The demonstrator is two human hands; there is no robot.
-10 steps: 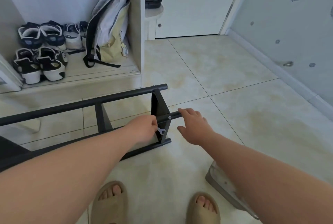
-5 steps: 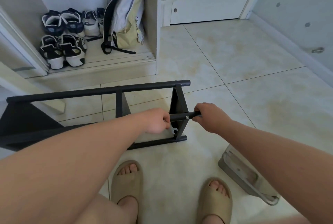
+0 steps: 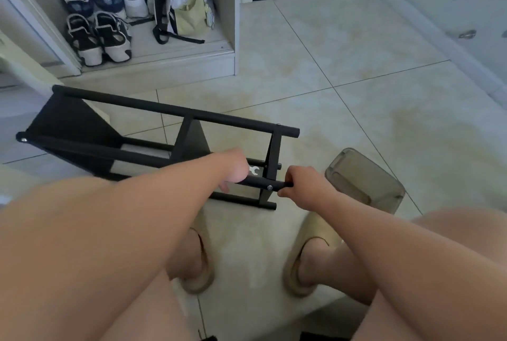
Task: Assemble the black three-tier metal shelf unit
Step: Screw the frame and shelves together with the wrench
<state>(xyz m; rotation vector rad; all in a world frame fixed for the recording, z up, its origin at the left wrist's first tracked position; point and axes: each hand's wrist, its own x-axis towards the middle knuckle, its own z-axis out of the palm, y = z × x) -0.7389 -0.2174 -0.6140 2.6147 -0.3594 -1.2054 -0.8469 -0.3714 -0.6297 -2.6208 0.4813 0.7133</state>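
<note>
On the tiled floor, just ahead of the feet: black shelf unit lying on its side, long rails running left to right. The right hand is wrapped round the free end of the near rail, beside a screw head. The left hand is curled on a small silver wrench at the end panel. A grey plastic tub sits just right of the hands.
</note>
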